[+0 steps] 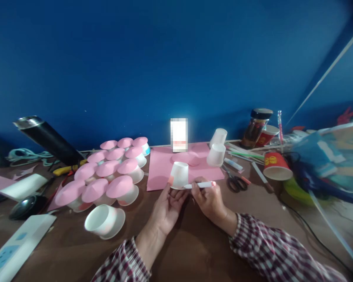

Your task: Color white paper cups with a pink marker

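Note:
My left hand (168, 207) holds a small white paper cup (179, 175) upside down by its rim, just above the brown table. My right hand (209, 199) grips a white marker with a pink cap (200, 185), its tip touching the cup's lower edge. A pink paper sheet (161, 168) lies flat right behind the cup, with a pink paper circle (191, 158) on it. Two more inverted white cups (216, 154) stand at the sheet's right edge.
Several cups topped with pink discs (107, 172) crowd the left; one white cup on a dish (104, 221) lies tipped nearer me. Scissors (236, 181), pens, a red cup (275, 166) and a jar (256, 127) sit right. A power strip (14, 250) and black flask (47, 139) lie left.

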`<state>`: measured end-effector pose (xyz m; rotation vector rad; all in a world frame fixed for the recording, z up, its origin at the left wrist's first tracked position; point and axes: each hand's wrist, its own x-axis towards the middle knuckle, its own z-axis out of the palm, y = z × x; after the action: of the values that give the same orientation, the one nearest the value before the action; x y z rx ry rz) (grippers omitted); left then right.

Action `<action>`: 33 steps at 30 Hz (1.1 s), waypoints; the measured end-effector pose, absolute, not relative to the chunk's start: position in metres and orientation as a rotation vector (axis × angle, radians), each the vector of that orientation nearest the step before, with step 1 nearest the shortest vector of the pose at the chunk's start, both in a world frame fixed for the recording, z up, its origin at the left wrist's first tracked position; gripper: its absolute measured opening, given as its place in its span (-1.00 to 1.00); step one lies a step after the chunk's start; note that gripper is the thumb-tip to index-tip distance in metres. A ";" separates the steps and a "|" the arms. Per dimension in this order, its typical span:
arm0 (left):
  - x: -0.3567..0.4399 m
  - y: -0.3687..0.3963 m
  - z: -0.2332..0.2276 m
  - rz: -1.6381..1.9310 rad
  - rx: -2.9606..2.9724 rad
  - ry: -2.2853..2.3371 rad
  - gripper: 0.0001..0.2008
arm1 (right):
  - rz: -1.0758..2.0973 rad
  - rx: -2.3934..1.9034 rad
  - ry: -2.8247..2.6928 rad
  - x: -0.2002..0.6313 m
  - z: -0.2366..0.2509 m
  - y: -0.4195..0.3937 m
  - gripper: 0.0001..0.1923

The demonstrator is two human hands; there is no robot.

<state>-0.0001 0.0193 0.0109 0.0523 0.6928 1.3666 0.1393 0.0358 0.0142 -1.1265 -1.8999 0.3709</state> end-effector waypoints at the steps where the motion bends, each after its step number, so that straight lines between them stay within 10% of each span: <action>1: 0.000 0.019 0.011 1.369 0.052 0.693 -0.76 | 0.388 -1.127 -1.910 0.139 0.014 0.036 -0.77; 33: -0.001 0.018 0.015 1.400 0.025 0.762 -0.76 | 0.419 -1.116 -1.834 0.142 0.013 0.038 -0.76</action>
<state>-0.0008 0.0176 0.0153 0.0252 0.7619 1.4004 0.1415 0.0384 0.0127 -1.1162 -1.8337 0.4191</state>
